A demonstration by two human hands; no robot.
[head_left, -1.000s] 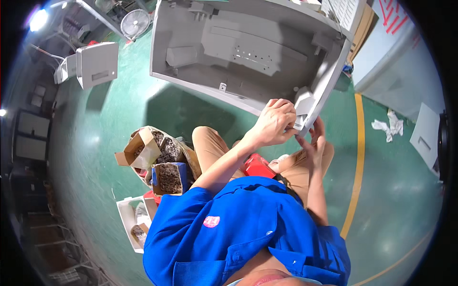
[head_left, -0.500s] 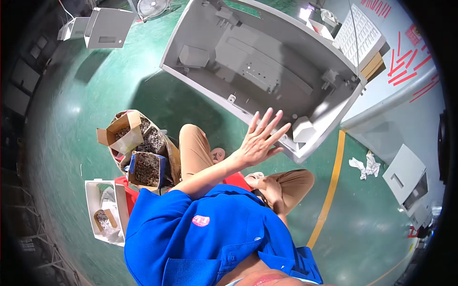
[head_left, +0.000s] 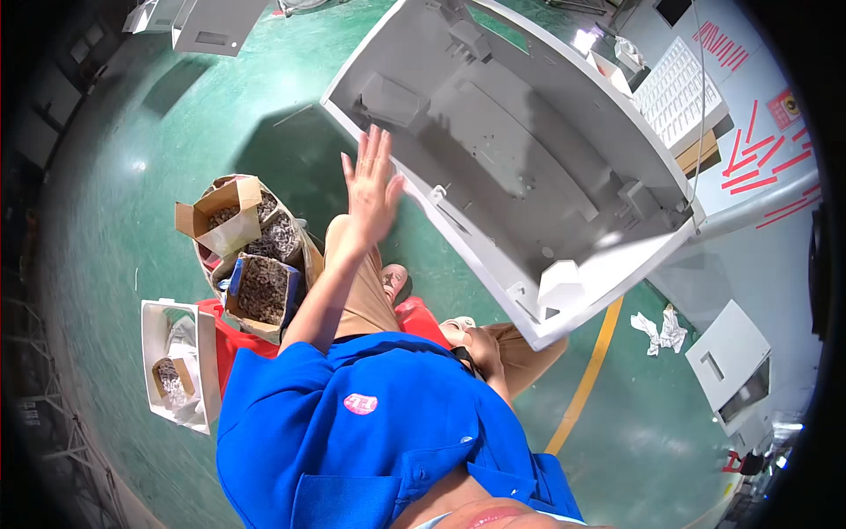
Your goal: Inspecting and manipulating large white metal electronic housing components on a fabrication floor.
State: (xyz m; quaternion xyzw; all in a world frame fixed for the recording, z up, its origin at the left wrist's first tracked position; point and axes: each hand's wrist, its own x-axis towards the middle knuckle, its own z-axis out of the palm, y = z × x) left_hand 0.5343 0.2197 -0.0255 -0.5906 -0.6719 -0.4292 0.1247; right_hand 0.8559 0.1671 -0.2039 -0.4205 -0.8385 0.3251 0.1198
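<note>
Plainly, the large grey box-shaped cabinet with a hollow interior point(head_left: 538, 167) sits in front of the person, set aslant with its open side up toward the view and its nearest corner over the right knee. Inside that corner is a pale grey angular block point(head_left: 560, 284), and a small metal tab point(head_left: 438, 193) stands on the near rim. The bare left hand point(head_left: 372, 194) is raised at the cabinet's left end, its back in view, the fingers straight and slightly parted with the thumb out to the side; it holds nothing, and whether it touches the rim cannot be told. The bare right hand point(head_left: 484, 349) is low by the right thigh, near the red object between the legs point(head_left: 419, 318); how its fingers lie cannot be made out. Left of the tan-trousered legs stands a worn bag point(head_left: 306, 251) with an open brown cardboard box point(head_left: 231, 234) and a blue-sided box of small brownish pieces point(head_left: 264, 291). Just beyond is a white rectangular bin point(head_left: 207, 370). Across the green floor point(head_left: 110, 291), to the right, are a yellow stripe point(head_left: 584, 381) and crumpled white cloths point(head_left: 672, 331).
</note>
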